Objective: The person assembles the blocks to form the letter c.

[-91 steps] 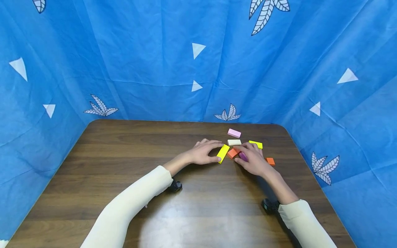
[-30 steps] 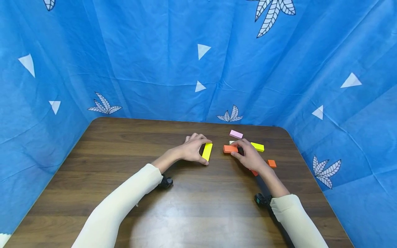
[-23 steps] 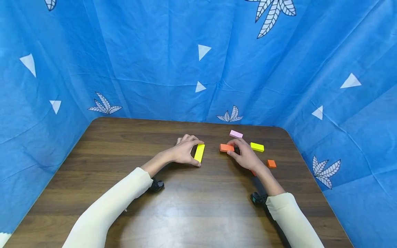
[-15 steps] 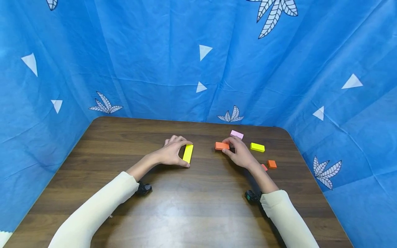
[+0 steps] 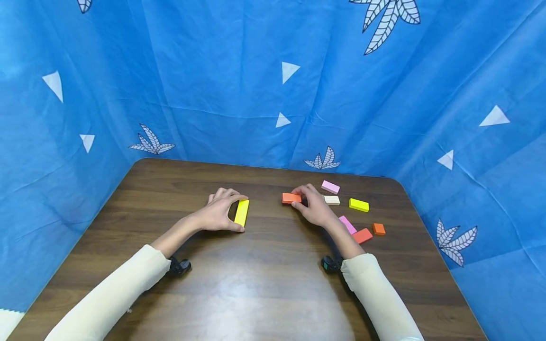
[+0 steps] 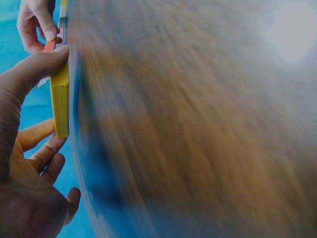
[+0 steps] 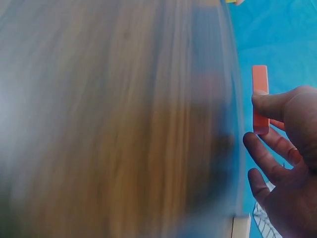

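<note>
Between thumb and fingertips, my left hand (image 5: 216, 211) pinches a yellow block (image 5: 241, 212) by its two ends, left of the table's middle. The left wrist view shows the same yellow block (image 6: 60, 106) with the thumb at one end and fingers at the other. To its right, my right hand (image 5: 314, 207) pinches an orange block (image 5: 291, 198), whose free end points left. In the right wrist view the thumb presses the orange block's (image 7: 259, 79) side and the lower fingers are loosely bent. A gap separates the two held blocks.
Behind and right of my right hand lie a light pink block (image 5: 330, 186), a cream block (image 5: 332, 200) and a second yellow block (image 5: 359, 205). By the right forearm are a pink block (image 5: 347, 224), a red block (image 5: 362, 235) and a small orange block (image 5: 378, 229). Blue curtains (image 5: 213, 94) surround the wooden table (image 5: 256, 284).
Both hands have moved left from the cluster of blocks, the left carrying the yellow block, the right carrying the orange one. Blocks once covered by the right hand and forearm now show.
</note>
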The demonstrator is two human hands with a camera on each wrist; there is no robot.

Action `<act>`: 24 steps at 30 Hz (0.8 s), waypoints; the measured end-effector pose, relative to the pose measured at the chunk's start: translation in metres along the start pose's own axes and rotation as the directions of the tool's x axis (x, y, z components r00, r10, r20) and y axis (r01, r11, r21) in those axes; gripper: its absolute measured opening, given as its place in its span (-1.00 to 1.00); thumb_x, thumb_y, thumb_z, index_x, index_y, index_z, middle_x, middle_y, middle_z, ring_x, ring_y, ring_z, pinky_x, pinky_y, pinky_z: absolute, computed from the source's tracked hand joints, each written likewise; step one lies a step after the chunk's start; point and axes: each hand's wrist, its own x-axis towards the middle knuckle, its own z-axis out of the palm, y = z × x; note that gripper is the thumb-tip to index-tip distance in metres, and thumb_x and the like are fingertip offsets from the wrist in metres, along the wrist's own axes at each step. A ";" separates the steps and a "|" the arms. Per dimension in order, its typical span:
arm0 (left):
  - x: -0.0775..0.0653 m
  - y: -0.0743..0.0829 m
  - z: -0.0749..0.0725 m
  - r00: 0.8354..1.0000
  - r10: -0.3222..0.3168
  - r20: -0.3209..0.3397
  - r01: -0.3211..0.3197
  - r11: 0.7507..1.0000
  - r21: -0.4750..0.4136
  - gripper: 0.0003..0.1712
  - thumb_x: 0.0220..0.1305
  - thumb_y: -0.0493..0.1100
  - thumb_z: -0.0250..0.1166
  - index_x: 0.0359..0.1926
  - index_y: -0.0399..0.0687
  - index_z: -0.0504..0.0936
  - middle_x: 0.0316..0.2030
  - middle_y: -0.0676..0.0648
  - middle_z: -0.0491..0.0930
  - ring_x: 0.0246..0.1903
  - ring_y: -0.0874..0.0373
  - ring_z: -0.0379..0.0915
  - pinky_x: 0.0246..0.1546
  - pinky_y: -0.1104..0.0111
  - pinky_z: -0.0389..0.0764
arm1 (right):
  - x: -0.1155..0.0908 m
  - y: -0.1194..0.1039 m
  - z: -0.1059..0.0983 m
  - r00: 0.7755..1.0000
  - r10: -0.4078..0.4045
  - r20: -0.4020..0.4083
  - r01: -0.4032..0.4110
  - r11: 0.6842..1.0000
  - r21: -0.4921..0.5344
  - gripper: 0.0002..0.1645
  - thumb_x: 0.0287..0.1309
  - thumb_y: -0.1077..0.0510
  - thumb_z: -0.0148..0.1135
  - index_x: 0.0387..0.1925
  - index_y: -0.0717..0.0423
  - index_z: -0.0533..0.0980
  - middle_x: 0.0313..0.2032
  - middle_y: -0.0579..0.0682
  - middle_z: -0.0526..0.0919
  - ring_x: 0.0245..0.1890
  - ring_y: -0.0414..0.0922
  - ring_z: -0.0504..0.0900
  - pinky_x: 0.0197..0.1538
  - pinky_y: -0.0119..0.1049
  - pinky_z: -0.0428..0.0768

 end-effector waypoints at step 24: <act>-0.021 -0.015 -0.005 0.999 -0.043 -0.005 0.043 0.999 0.006 0.21 0.01 0.36 0.66 0.62 0.11 0.38 0.52 -0.11 0.38 0.50 -0.20 0.15 0.30 -0.26 0.16 | 0.025 -0.035 0.038 0.997 -0.056 0.047 0.055 0.998 0.021 -0.64 0.46 0.06 0.40 0.19 0.05 0.61 0.09 0.07 0.62 0.11 0.02 0.63 0.23 0.12 0.48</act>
